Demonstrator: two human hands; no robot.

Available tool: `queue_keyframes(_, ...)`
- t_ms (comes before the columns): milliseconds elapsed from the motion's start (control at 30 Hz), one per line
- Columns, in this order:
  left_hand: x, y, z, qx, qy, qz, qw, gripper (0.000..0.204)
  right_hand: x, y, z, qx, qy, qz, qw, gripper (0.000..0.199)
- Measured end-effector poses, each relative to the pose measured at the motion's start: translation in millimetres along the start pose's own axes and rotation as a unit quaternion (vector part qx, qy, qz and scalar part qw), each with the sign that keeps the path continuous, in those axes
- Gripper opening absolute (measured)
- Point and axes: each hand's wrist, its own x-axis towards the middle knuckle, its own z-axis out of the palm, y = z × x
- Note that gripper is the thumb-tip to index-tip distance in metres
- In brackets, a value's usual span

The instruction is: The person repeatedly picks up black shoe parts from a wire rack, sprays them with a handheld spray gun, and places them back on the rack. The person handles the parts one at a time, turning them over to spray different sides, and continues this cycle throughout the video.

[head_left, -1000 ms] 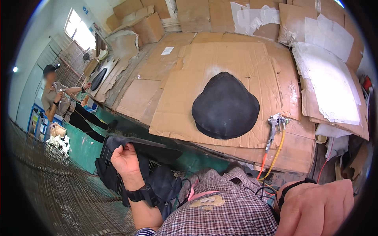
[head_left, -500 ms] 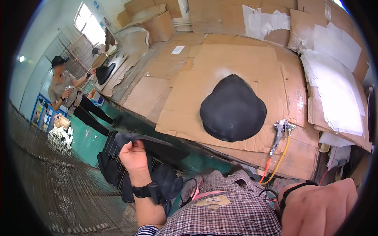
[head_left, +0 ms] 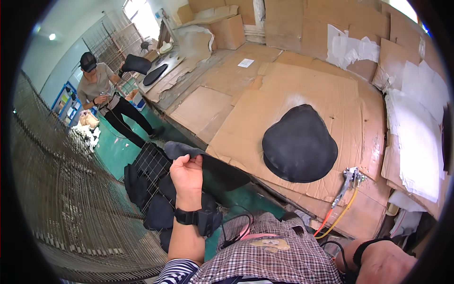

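Since the earlier frame, the flat black pad [head_left: 208, 163] had been lifted higher by the left hand [head_left: 187, 175] and brought up to the near edge of the cardboard-covered bench [head_left: 302, 85], its fingers clamped on the pad's edge. A second black pad [head_left: 299, 143] lay flat on the bench, well apart from the held one, with a spray gun [head_left: 349, 180] just beside it. The right hand [head_left: 388, 262] was seen only in part below the bench edge, so its fingers could not be told.

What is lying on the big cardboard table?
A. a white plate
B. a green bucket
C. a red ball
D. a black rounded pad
D: a black rounded pad lies flat on the cardboard-covered table, next to a metal spray gun.
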Motion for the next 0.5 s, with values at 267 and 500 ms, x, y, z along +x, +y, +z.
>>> queue_keyframes(267,0.5,-5.3,-1.3,-0.001,0.003,-0.01,1.0,0.016,-8.5,10.2,16.5,-0.137,0.101,0.041,0.985,0.005)
queue_keyframes(500,-3.5,-4.2,4.0,-0.007,0.001,-0.012,1.0,0.015,-18.2,40.6,19.7,-0.112,0.089,-0.08,0.986,0.009)
